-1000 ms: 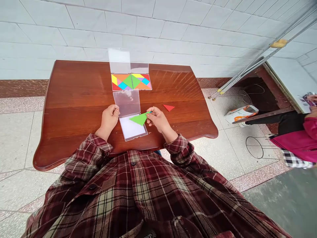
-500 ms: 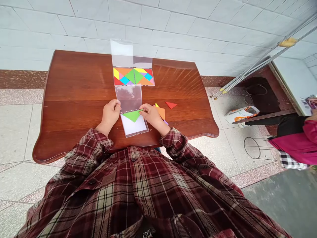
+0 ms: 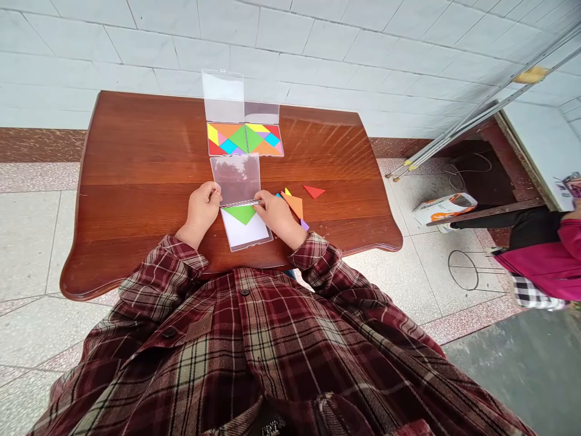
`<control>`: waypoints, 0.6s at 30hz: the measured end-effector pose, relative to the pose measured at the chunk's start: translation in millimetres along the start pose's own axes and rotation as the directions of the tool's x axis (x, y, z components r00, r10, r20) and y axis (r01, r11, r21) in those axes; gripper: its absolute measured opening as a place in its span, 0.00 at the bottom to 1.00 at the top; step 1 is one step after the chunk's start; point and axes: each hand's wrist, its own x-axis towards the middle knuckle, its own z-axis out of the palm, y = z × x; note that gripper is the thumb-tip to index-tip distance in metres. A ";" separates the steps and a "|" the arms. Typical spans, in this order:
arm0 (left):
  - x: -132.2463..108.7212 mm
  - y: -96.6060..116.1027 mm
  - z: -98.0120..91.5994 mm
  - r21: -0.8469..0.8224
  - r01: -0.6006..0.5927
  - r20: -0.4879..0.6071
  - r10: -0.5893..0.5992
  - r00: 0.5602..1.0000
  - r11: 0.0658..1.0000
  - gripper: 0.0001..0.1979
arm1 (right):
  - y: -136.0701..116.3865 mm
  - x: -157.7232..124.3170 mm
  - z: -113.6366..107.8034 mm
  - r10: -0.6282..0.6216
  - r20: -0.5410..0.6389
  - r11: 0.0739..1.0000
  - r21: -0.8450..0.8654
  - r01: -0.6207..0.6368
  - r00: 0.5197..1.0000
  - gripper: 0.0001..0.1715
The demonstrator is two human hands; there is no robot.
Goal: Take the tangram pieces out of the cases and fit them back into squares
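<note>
An open tangram case with a white base [image 3: 246,233] and a clear raised lid [image 3: 236,175] lies in front of me. Against the hinge side of the base is a large green triangle [image 3: 242,214], its point toward me. My left hand [image 3: 203,209] is closed, thumb and fingers pinching the lid's left edge. At the triangle's right corner, my right hand [image 3: 278,215] is closed with its fingertips on the piece, hiding that corner. Beside this hand lie an orange piece [image 3: 295,206], partly hidden yellow, blue and purple pieces, and a red triangle [image 3: 313,191] farther right.
Two filled tangram cases [image 3: 227,139] stand open at the table's back, lids up near the tiled wall. The wooden table [image 3: 145,163] has a curved front edge. Crutches [image 3: 454,136] lean at right, near a seated person [image 3: 540,260] and a wire stool [image 3: 463,270].
My right hand has shifted slightly left, and the green triangle's right corner is now covered by the fingers. A blue piece has come into view beside that hand. My left hand has stayed put.
</note>
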 end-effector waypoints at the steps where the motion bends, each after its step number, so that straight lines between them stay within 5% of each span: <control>1: 0.0 -0.5 0.0 0.001 -0.002 0.000 0.002 1.000 1.000 0.04 | -1.4 -2.2 -0.3 -0.002 0.000 1.000 -0.015 0.002 1.000 0.12; 10: 1.2 -5.3 0.2 0.016 -0.025 -0.006 0.025 1.000 1.000 0.04 | -22.3 -26.2 -1.3 -0.131 0.155 0.964 -0.209 0.162 0.979 0.24; 18: 1.0 -4.5 0.2 0.004 -0.019 -0.002 0.019 1.000 1.000 0.04 | -23.9 -23.0 -2.8 -0.151 0.170 0.954 -0.233 0.189 0.974 0.18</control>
